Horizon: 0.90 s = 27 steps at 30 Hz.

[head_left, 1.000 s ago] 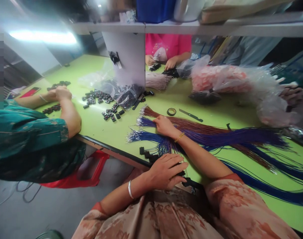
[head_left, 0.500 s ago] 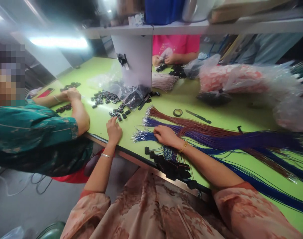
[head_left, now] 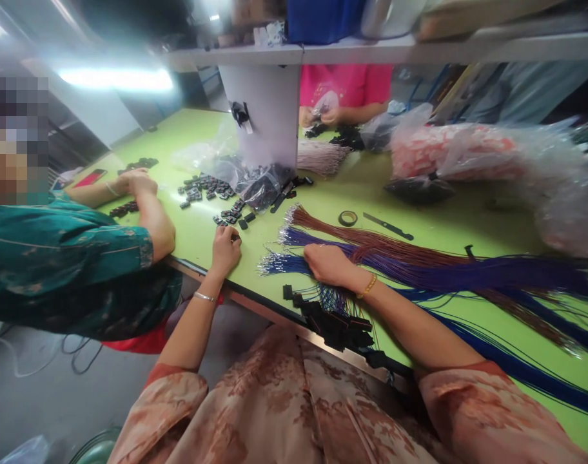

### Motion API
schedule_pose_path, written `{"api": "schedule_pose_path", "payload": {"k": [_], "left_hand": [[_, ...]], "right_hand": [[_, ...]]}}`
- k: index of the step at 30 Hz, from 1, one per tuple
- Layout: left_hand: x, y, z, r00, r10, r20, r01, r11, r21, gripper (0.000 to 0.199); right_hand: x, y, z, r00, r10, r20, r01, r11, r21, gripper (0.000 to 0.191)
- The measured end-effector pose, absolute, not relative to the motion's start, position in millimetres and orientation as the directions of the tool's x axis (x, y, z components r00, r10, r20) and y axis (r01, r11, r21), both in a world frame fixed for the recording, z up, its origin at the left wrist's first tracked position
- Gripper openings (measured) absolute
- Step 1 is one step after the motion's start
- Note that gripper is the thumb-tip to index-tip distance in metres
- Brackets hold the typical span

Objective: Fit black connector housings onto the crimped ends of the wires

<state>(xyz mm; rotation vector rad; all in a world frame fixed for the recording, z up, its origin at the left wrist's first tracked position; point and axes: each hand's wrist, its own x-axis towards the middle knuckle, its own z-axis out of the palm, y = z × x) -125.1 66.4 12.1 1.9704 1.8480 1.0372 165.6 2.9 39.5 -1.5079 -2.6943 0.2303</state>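
My left hand (head_left: 225, 251) is closed at the table's front edge, a small black connector housing (head_left: 235, 237) between thumb and fingers. Just beyond it lie loose black connector housings (head_left: 229, 216). Farther right, my right hand (head_left: 329, 264) rests with curled fingers over a bundle of blue wires (head_left: 287, 263) with metal-tipped ends; what its fingers grip is hidden. Purple-blue wires (head_left: 420, 270) and brown wires (head_left: 333, 229) stretch away to the right. Below my right hand, a pile of black connectors with wires attached (head_left: 330, 322) lies along the edge.
A roll of tape (head_left: 347, 218) and a dark blade (head_left: 388, 226) lie behind the wires. Plastic bags (head_left: 458, 151) fill the back right. A co-worker in a green top (head_left: 81, 258) sits at left; another in pink (head_left: 345, 87) works across the green table (head_left: 197, 241), beyond a white panel (head_left: 265, 116).
My left hand has drawn its fingers together on a black connector housing from beside the pile. My right hand has shifted slightly right, its fingers curled further under.
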Motion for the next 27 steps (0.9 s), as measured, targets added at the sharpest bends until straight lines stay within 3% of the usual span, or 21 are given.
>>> {"api": "schedule_pose_path", "payload": {"k": [2, 4, 6, 9, 12, 16, 21, 27], "left_hand": [[-123.2, 59.1, 13.3, -0.167, 0.945, 0.281, 0.576, -0.138, 0.806, 0.023], [-119.1, 51.3, 15.7, -0.258, 0.952, 0.162, 0.26, -0.093, 0.961, 0.034], [-113.0, 42.1, 19.9, -0.264, 0.965, 0.015, -0.049, -0.029, 0.998, 0.04], [-102.3, 26.3, 28.0, -0.18, 0.978, -0.105, -0.297, 0.048, 0.954, 0.043], [-92.4, 13.1, 33.0, -0.112, 0.986, -0.126, -0.399, 0.072, 0.914, 0.041], [-81.9, 3.5, 32.7, -0.056, 0.985, -0.161, -0.488, 0.114, 0.865, 0.034], [-68.4, -6.2, 29.8, 0.059, 0.976, -0.211, -0.525, 0.21, 0.825, 0.033], [-49.5, -19.1, 28.0, 0.187, 0.952, -0.244, -0.547, 0.307, 0.779, 0.031]], "right_hand": [[166.8, 4.0, 44.8, -0.534, 0.845, -0.014, 0.811, 0.508, -0.289, 0.017], [168.1, 6.9, 47.7, -0.559, 0.829, -0.002, 0.754, 0.507, -0.417, 0.014], [170.2, 11.8, 47.6, -0.552, 0.834, 0.005, 0.724, 0.483, -0.492, 0.011], [174.9, 20.3, 45.2, -0.545, 0.838, 0.014, 0.65, 0.433, -0.625, 0.008], [180.2, 25.4, 45.9, -0.521, 0.853, 0.036, 0.589, 0.39, -0.708, 0.007], [185.2, 26.3, 52.3, -0.478, 0.878, 0.014, 0.618, 0.347, -0.705, 0.007], [179.3, 23.2, 56.2, -0.523, 0.85, 0.053, 0.357, 0.276, -0.893, 0.012], [152.1, 8.9, 57.7, -0.476, 0.874, 0.095, 0.299, 0.262, -0.918, 0.012]]}}
